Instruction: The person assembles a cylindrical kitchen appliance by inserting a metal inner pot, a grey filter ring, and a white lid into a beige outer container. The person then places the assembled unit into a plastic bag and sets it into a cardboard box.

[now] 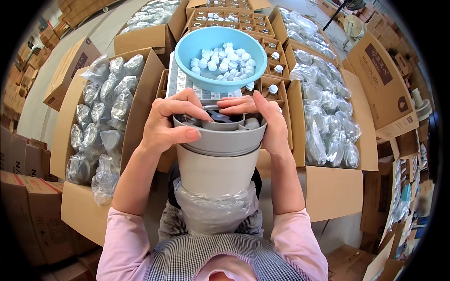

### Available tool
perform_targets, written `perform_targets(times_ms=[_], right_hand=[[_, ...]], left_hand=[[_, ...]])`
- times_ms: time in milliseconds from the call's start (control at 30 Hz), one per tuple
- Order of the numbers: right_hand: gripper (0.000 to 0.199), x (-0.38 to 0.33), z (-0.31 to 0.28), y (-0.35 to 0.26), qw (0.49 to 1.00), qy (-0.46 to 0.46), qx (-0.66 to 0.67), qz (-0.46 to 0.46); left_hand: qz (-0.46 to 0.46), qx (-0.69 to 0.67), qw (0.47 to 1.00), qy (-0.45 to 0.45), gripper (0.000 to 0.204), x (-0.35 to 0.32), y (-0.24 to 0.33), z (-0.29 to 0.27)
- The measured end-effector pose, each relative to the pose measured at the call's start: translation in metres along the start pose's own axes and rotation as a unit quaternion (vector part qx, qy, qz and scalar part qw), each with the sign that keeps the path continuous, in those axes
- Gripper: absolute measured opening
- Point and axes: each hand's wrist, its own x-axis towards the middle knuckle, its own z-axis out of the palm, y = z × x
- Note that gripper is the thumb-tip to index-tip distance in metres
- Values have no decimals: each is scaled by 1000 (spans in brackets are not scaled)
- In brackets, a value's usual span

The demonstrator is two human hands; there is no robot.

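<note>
Nearest my camera is a checked apron (pixel 180 257), on the near side of the upright grey-rimmed bucket (pixel 218 166). From here I see open cardboard boxes (pixel 333 191) flanking that bucket and a blue basin (pixel 187 75) beyond it; the left grip (pixel 169 119) pinches the bucket's rim, while the right grip (pixel 271 124) lies cupped over the opposite edge.

Caps (pixel 224 61) in basin (pixel 213 85) beyond the bucket (pixel 218 171)

1. Tapered cream plastic container (pixel 218 168): grey upper band.
2. Light-blue round plastic basin (pixel 188 52).
3. White round plastic caps (pixel 224 67).
4. Black-and-white checked fabric apron (pixel 183 255).
5. Pink fabric sleeves (pixel 126 243).
6. Brown cardboard boxes (pixel 333 189).
</note>
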Motion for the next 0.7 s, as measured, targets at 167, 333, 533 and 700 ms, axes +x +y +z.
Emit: perform_targets(times_ms=[167, 333, 533, 700], right_hand=[[65, -5, 0, 7, 999, -8, 28, 41], [72, -11, 2, 4, 999, -19, 24, 25], [71, -8, -3, 13, 984, 111, 138, 12], [44, 2, -21, -1, 999, -22, 20, 12]], left_hand=[[-22, 27, 999, 5, 34, -3, 8, 4], [-2, 51, 999, -3, 35, -5, 14, 1], [-39, -292, 920, 260, 51, -10, -2, -4], [-46, -335, 863, 377, 52, 10, -21, -14]])
